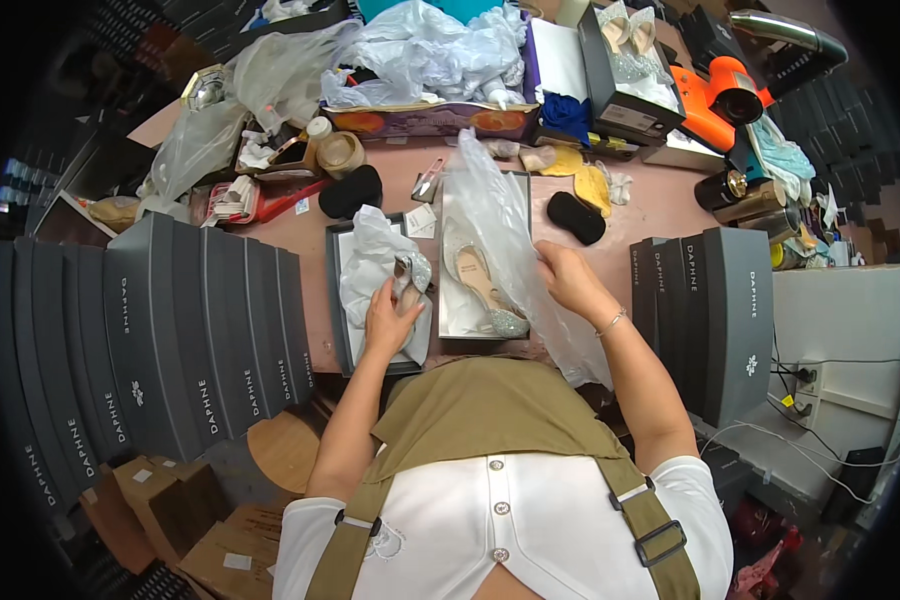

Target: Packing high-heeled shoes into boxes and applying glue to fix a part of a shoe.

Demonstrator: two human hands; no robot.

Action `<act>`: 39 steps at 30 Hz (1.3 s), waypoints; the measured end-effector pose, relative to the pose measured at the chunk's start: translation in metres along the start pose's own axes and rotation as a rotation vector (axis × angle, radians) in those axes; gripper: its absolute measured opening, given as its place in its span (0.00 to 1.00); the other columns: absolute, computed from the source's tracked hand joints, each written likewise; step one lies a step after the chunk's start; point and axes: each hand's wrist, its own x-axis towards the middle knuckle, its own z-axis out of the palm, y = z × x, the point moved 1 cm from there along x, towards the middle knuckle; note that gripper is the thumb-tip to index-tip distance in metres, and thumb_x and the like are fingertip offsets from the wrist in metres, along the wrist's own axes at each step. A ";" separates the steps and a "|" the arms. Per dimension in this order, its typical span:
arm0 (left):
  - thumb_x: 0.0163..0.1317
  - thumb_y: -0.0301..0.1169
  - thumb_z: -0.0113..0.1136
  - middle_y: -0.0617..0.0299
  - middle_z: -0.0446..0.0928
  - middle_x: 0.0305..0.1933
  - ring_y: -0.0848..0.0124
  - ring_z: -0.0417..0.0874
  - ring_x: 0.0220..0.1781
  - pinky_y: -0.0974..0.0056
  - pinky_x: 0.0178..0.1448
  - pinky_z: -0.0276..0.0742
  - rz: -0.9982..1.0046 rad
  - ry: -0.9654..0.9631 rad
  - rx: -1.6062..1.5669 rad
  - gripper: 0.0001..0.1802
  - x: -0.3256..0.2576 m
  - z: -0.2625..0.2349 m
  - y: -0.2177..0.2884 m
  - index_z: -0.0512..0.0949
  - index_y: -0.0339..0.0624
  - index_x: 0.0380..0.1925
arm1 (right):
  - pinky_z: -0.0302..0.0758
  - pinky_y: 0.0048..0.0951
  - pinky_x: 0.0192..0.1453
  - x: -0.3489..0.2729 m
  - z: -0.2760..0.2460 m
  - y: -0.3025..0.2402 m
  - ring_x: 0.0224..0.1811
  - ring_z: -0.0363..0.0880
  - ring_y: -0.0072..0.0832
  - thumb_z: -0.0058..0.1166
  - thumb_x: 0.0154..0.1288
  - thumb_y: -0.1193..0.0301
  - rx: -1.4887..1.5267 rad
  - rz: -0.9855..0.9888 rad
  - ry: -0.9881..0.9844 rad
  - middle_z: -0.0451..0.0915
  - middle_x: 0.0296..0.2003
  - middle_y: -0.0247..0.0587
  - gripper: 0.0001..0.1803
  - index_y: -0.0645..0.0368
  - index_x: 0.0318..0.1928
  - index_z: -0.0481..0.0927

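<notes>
My left hand (388, 320) is closed on a silver glitter shoe (417, 270), held over the left shoe box part, a grey tray (334, 290) lined with crumpled white tissue paper (365, 240). Another glittery shoe (480, 282) with a beige insole lies in the open shoe box (445, 205) to the right, partly under clear plastic. With its fingers pinched, my right hand (573, 280) grips the edge of that clear plastic bag (500, 200), which drapes from beyond the box down toward the apron.
Stacked grey shoe boxes (155, 330) line the left, with more boxes (715, 320) at right. Behind lie black pads (576, 218), yellow cloths (592, 188), a purple carton (420, 120) heaped with plastic, another box of glittery shoes (625, 70) and an orange heat-gun-like tool (715, 100).
</notes>
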 end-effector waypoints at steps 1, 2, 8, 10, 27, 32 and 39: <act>0.47 0.42 0.69 0.46 0.75 0.46 0.56 0.77 0.45 0.58 0.49 0.73 -0.065 -0.032 -0.113 0.37 0.003 0.002 -0.006 0.70 0.32 0.54 | 0.72 0.46 0.41 0.002 0.001 -0.004 0.37 0.77 0.54 0.48 0.59 0.74 -0.026 -0.044 0.013 0.78 0.34 0.58 0.11 0.64 0.42 0.75; 0.47 0.40 0.68 0.46 0.75 0.44 0.56 0.77 0.44 0.58 0.49 0.74 -0.075 -0.044 -0.139 0.34 0.006 0.001 -0.012 0.71 0.32 0.53 | 0.72 0.46 0.40 0.003 0.002 -0.010 0.36 0.77 0.52 0.48 0.59 0.75 -0.121 -0.110 0.041 0.78 0.33 0.55 0.12 0.63 0.44 0.75; 0.50 0.29 0.58 0.47 0.76 0.41 0.54 0.78 0.42 0.58 0.48 0.74 0.110 0.006 -0.177 0.25 0.003 -0.013 -0.041 0.72 0.33 0.51 | 0.70 0.40 0.36 -0.002 -0.003 -0.051 0.30 0.76 0.37 0.48 0.55 0.76 -0.527 -0.396 0.125 0.74 0.26 0.40 0.23 0.54 0.55 0.72; 0.52 0.28 0.61 0.46 0.72 0.51 0.55 0.75 0.52 0.59 0.55 0.71 0.208 0.085 -0.076 0.32 -0.006 -0.040 -0.008 0.65 0.33 0.59 | 0.69 0.35 0.38 -0.001 -0.010 -0.055 0.31 0.75 0.34 0.48 0.55 0.76 -0.651 -0.441 0.119 0.73 0.26 0.38 0.24 0.55 0.56 0.72; 0.62 0.38 0.57 0.58 0.76 0.49 0.64 0.76 0.53 0.54 0.61 0.69 -0.426 -0.521 -1.784 0.22 -0.003 -0.007 0.093 0.69 0.42 0.54 | 0.72 0.33 0.46 0.002 0.005 -0.078 0.39 0.78 0.42 0.47 0.66 0.72 0.178 -0.082 -0.211 0.79 0.35 0.52 0.11 0.65 0.45 0.75; 0.61 0.37 0.59 0.58 0.74 0.55 0.63 0.72 0.59 0.55 0.66 0.66 -0.412 -0.773 -2.030 0.25 0.023 -0.004 0.093 0.68 0.40 0.56 | 0.70 0.27 0.42 -0.006 -0.002 -0.072 0.34 0.71 0.25 0.45 0.69 0.69 0.472 -0.005 -0.347 0.75 0.29 0.40 0.11 0.64 0.44 0.74; 0.60 0.29 0.60 0.60 0.74 0.52 0.65 0.74 0.55 0.57 0.62 0.68 -0.441 -0.254 -1.970 0.19 0.052 -0.018 0.099 0.71 0.41 0.51 | 0.66 0.22 0.36 0.004 -0.020 -0.044 0.31 0.64 0.15 0.51 0.67 0.70 0.425 0.155 -0.159 0.70 0.27 0.25 0.11 0.62 0.47 0.75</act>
